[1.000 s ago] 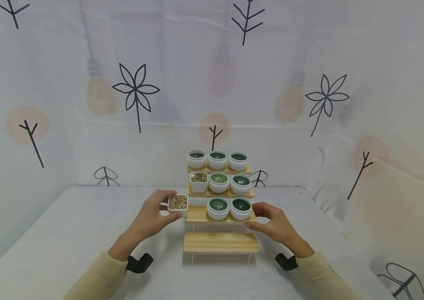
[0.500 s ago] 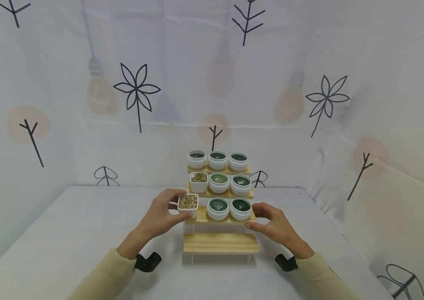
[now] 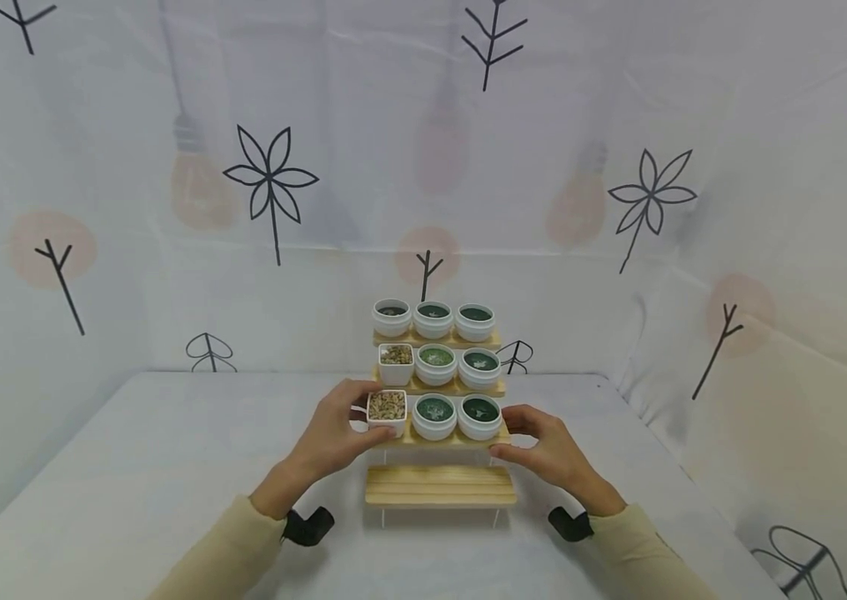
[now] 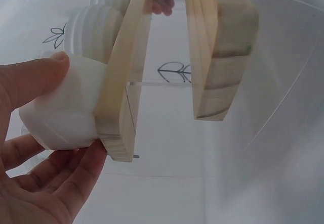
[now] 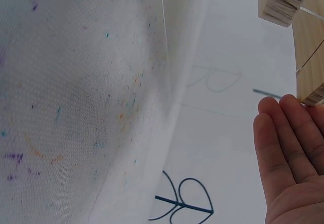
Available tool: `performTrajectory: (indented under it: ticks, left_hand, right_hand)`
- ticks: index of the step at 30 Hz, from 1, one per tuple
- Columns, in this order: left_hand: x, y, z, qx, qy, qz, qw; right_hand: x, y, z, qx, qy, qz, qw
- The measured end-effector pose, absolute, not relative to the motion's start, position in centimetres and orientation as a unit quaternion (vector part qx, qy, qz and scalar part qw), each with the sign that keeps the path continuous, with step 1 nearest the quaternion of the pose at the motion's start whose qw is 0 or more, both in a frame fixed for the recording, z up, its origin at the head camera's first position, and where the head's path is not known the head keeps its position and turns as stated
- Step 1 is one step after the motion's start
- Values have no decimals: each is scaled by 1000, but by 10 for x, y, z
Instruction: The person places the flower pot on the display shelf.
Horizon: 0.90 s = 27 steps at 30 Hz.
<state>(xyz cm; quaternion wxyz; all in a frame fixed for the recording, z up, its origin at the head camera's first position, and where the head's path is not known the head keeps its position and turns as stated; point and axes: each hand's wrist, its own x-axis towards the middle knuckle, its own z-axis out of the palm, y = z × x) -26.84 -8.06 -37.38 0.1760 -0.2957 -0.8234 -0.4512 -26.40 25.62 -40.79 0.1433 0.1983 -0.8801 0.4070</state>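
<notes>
My left hand (image 3: 332, 432) holds a square white bowl (image 3: 387, 423) filled with pale brown dried bits at the left end of the third wooden shelf down. In the left wrist view, the thumb lies along one side of this bowl (image 4: 76, 97) and the fingers reach under its other side. The bowl touches the shelf (image 4: 119, 102). Two round white bowls stand to its right, a middle one (image 3: 434, 417) and a right one (image 3: 479, 417), both dark green inside. My right hand (image 3: 547, 446) rests at this shelf's right end; its fingers (image 5: 288, 138) look straight against the wood.
A bare lower shelf (image 3: 440, 486) stands in front on clear supports. Higher up, the second shelf (image 3: 494, 389) bears a square bowl (image 3: 397, 367) and two round ones; the top shelf (image 3: 431, 339) carries three round bowls. Printed white cloth (image 3: 423, 208) hangs behind.
My left hand has moved right with the square bowl, from beside the shelf's left end to over it, next to the round bowls. My right hand has stayed put.
</notes>
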Motion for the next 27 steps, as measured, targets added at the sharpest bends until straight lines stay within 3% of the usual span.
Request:
performTrajectory:
  ticks: [27]
  left_hand:
    - [-267,-74,-377,-296,-824,-446,186]
  right_hand:
    - [-263,258,-408,196,-875,420,139]
